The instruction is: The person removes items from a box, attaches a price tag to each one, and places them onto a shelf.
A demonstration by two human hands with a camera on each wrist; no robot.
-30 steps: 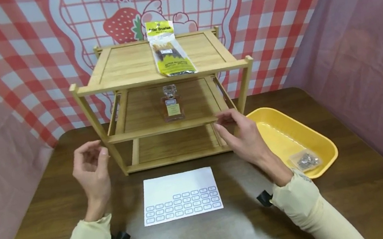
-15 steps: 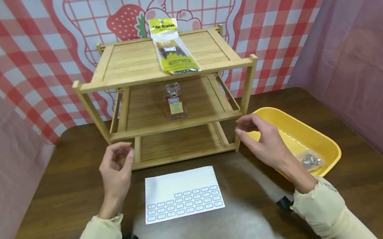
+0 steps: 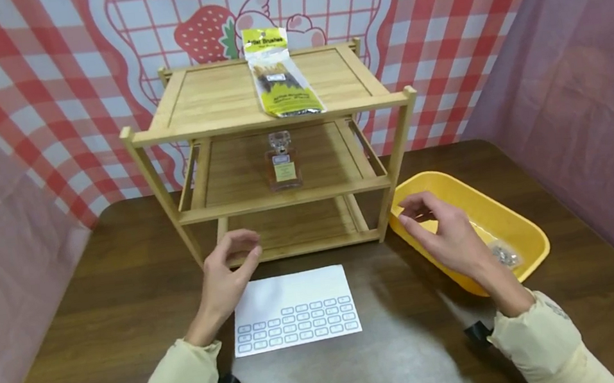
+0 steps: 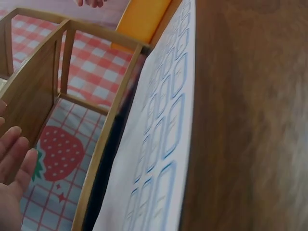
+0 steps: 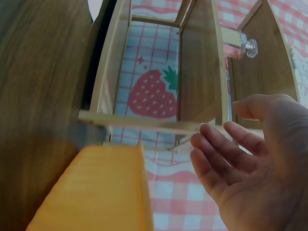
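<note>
Two empty hands hover before the wooden shelf (image 3: 279, 156), by size after the yellow tub (image 3: 512, 226) to its right and the label sheet (image 3: 293, 310) in front: the left hand (image 3: 225, 280) loosely curled above the sheet's corner, the right hand (image 3: 443, 235) relaxed over the tub.

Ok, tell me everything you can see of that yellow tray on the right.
The yellow tray is a shallow, rounded-rectangle basin, apparently smooth plastic, resting flat on the dark wooden table just right of the bamboo shelf, angled away from it. Inside, toward its near right end, lies a small clear bag of small metallic-looking pieces. The right hand hovers over its left end; whether it touches the rim cannot be told.
</note>
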